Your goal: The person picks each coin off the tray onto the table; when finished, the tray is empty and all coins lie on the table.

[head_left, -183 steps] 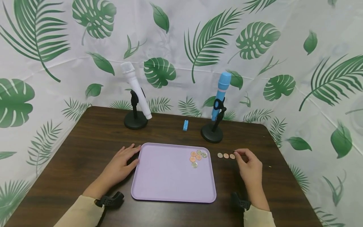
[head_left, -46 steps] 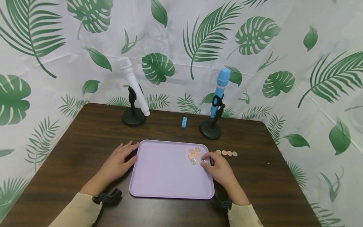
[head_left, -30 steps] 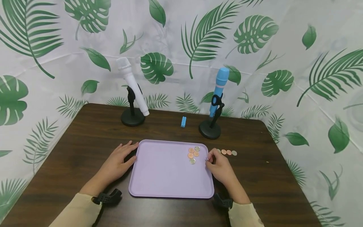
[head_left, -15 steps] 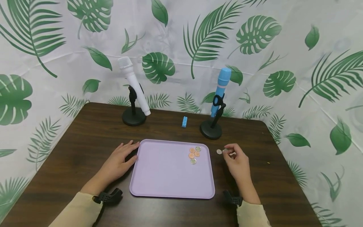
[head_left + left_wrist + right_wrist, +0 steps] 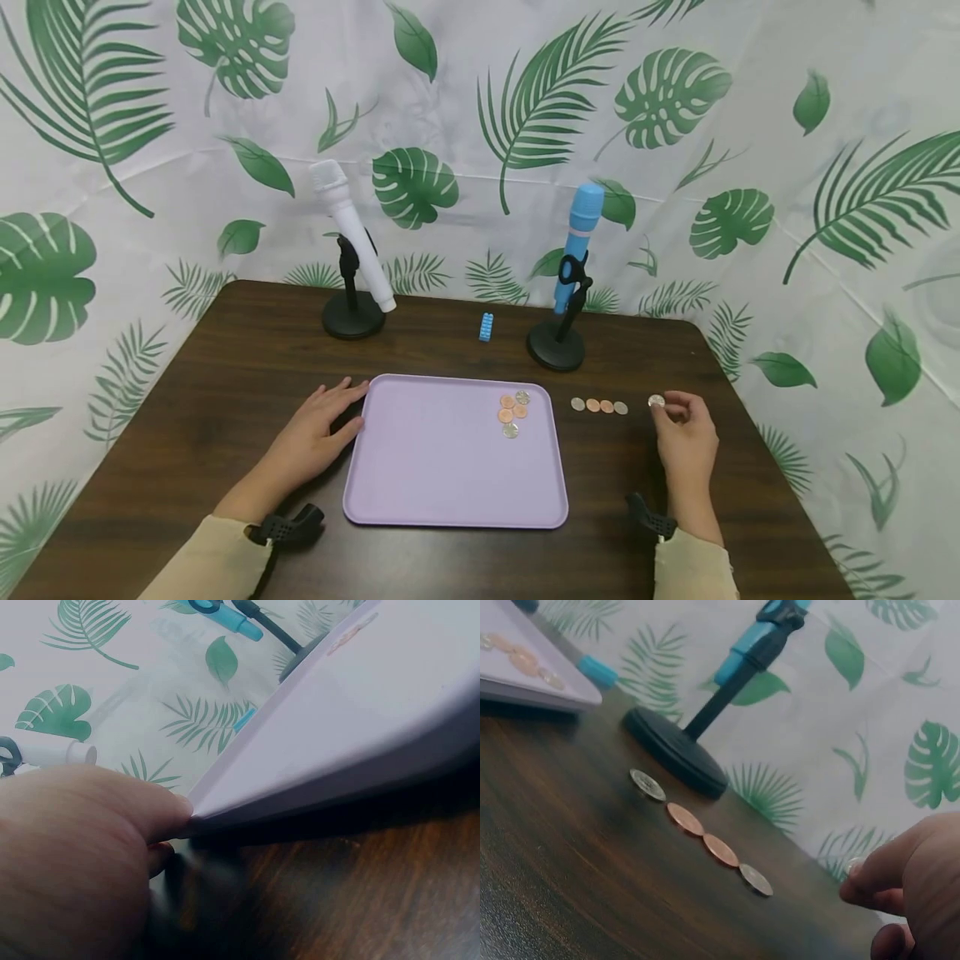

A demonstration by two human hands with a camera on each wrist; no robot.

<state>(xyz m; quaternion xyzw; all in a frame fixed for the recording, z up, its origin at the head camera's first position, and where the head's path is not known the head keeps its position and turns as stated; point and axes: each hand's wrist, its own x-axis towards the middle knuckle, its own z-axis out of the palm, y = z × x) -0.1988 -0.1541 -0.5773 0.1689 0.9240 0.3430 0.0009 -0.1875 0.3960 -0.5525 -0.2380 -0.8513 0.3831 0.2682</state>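
Note:
My right hand point(image 5: 684, 437) pinches a silver coin point(image 5: 656, 401) between thumb and fingertips, to the right of a row of coins on the table. From left to right the row holds a silver coin point(image 5: 647, 784), a copper coin point(image 5: 685, 818), another copper coin point(image 5: 721, 850) and a silver coin point(image 5: 756, 880). A lilac tray point(image 5: 457, 475) bears several more copper and silver coins near its far right corner. Beside its left edge rests my left hand point(image 5: 311, 433), fingers extended, with fingertips at the rim.
Behind the tray, a white microphone point(image 5: 356, 237) leans in a black stand point(image 5: 352, 315). A blue microphone point(image 5: 581, 242) sits in a second stand point(image 5: 556, 346), close behind the coin row. Between them lies a small blue studded brick point(image 5: 486, 327). A leaf-print cloth hangs beyond the table.
My right hand has picked a silver coin off the tray's right side and carried it right, past the row's end. A silver coin now lies at that end. My left hand stays put.

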